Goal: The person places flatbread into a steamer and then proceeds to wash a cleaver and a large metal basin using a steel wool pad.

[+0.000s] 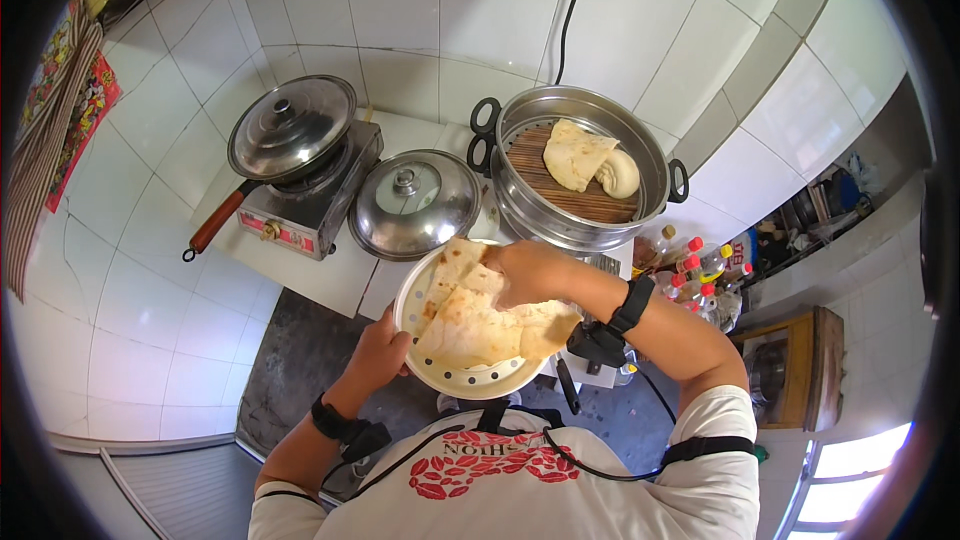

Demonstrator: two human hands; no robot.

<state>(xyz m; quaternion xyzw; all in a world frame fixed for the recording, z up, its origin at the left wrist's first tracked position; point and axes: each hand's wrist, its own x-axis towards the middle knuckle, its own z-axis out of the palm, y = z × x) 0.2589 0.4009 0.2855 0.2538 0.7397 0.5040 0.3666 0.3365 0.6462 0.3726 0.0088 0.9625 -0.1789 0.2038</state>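
Observation:
My left hand (380,350) grips the left rim of a round cream plate (450,383) with dark round spots or holes near its edge, held in front of my body. Large browned flatbread pieces (470,330) lie on it, some reaching over its right side. From the right, my right hand (532,275) comes over the plate, closed on the flatbread at its upper part; its fingertips are mostly hidden. Beyond it stands a steel steamer pot (560,227), lid off. On its slatted brown rack (533,162) rest a folded flatbread (577,155) and a pale rolled bun (619,175).
Left of the steamer, a glass-and-steel lid (415,205) lies on the counter. A lidded wok (290,125) sits on a gas stove (310,202), its wooden handle (222,217) sticking out. Several bottles (700,275) crowd the right side. A black handle (568,387) shows beside the plate.

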